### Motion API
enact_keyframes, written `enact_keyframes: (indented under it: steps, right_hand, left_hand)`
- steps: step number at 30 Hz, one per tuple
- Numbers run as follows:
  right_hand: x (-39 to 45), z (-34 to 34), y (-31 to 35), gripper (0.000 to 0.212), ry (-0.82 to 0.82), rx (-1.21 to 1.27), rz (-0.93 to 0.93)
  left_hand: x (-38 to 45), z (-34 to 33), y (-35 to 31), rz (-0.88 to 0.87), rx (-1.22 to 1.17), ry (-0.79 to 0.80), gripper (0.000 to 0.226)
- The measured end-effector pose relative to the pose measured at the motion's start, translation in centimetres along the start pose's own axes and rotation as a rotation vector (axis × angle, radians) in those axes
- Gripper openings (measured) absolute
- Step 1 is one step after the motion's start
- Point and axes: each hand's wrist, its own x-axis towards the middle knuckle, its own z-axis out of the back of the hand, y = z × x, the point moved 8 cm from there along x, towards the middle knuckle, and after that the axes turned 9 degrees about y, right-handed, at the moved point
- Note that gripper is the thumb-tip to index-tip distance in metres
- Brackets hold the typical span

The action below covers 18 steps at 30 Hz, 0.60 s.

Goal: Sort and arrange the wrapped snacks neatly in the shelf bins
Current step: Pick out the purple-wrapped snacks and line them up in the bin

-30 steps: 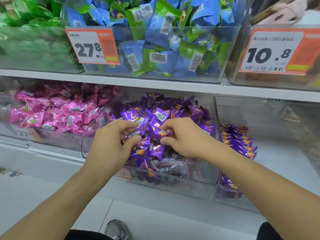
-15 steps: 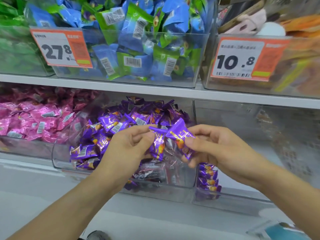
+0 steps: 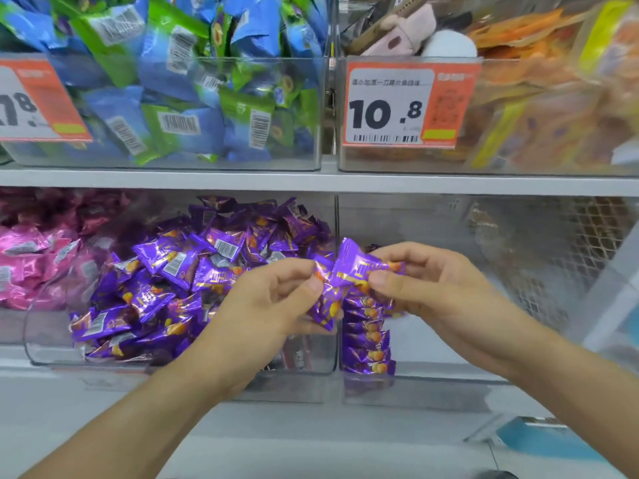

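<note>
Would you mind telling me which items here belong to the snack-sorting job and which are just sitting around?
Part of the job:
- purple snacks pinched between left hand and right hand
- loose purple pile
- neat purple row

Just there:
- blue-green packets
- pink snacks
- 10.8 price tag

White shelf (image 3: pixel 173 179) carries clear bins (image 3: pixel 179 361); upper board holds two more.

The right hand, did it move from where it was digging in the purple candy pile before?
Yes. The right hand lifted out of the loose pile's bin and went right; it now pinches purple candies over the neat row.
</note>
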Motion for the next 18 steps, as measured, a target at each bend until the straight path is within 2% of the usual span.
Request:
enact_keyframes:
  steps: [5, 11, 18]
  right_hand:
    - [-0.3, -0.3, 1.4, 0.025, 0.080, -0.048, 0.018]
    - [-0.3, -1.7, 0.1, 0.037, 0.121, 0.025, -0.034]
    - [0.0, -2.0, 1.2, 0.036, 0.064, -0.034, 0.030]
  left_hand:
    - [-0.2, -1.4, -0.4, -0.018, 0.126, 0.100, 0.022]
    - [-0.4, 0.6, 0.1, 0.017, -0.021, -0.064, 0.047]
    - [-1.2, 2.2, -0.5, 0.004, -0.061, -0.243, 0.056]
